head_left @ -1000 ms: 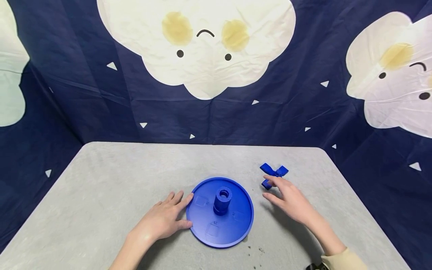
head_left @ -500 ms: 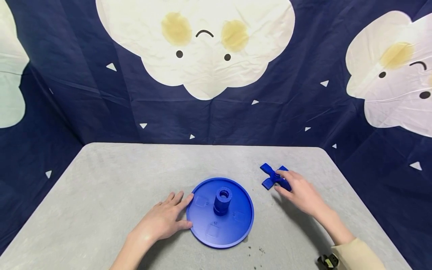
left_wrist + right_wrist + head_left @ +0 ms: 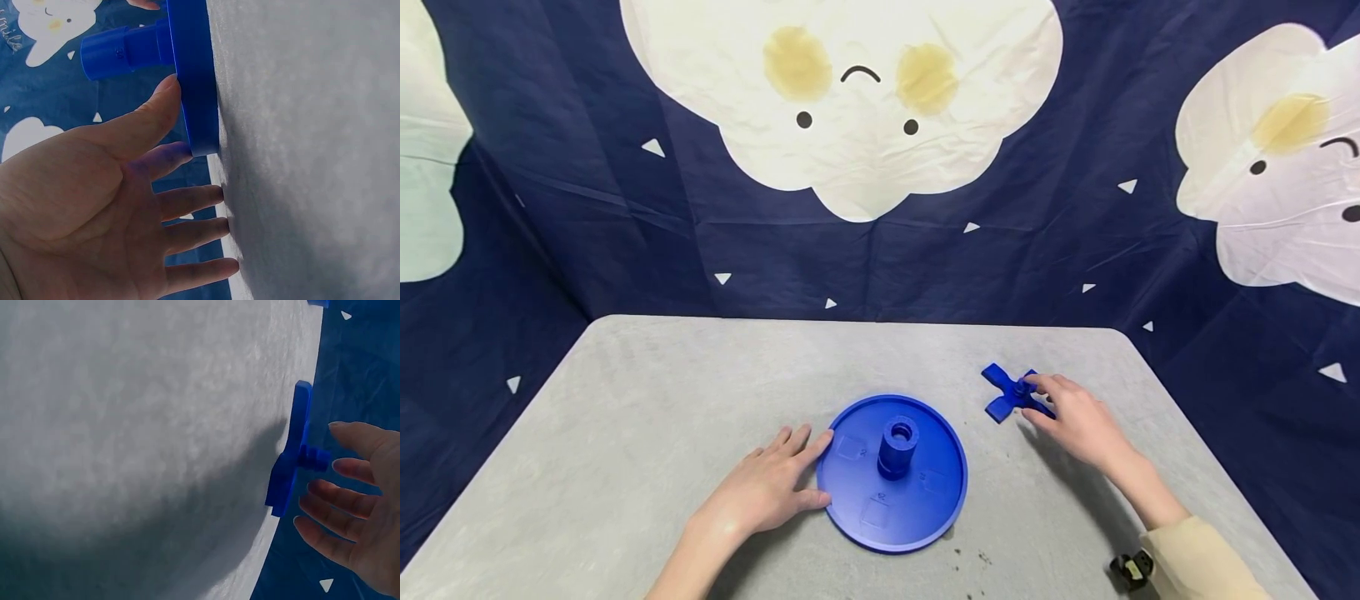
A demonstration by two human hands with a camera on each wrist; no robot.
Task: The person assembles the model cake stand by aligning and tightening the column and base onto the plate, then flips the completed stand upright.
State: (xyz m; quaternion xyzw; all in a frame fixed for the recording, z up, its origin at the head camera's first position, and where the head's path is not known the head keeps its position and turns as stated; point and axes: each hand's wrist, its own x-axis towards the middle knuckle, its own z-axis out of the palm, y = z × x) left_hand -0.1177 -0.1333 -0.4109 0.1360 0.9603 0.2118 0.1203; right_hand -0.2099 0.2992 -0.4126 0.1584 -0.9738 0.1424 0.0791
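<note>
A round blue tray-like disc (image 3: 865, 525) lies on the table, with an upright hollow blue post (image 3: 898, 450) at its centre. My left hand (image 3: 767, 487) rests at its left rim, thumb and index fingertip touching the edge, the other fingers spread straight on the tabletop. To the disc's upper right lies a blue cross-shaped piece (image 3: 1001, 407) with a short ribbed knob (image 3: 315, 459) standing up from its middle. My right hand (image 3: 1078, 421) hovers just right of that knob. In the right wrist view, the thumb and fingers stand apart from the knob, loosely bent, with nothing held.
A grey table (image 3: 700, 375) carries both blue pieces. Behind and beside it hangs a navy cloth (image 3: 625, 225) with white clouds and small triangles. Dark specks (image 3: 983, 557) mark the tabletop below the disc. A small black device (image 3: 1131, 570) sits at my right sleeve.
My right hand has moved right across the cross-shaped piece, uncovering its left arms and knob. My left hand and the disc have kept their places.
</note>
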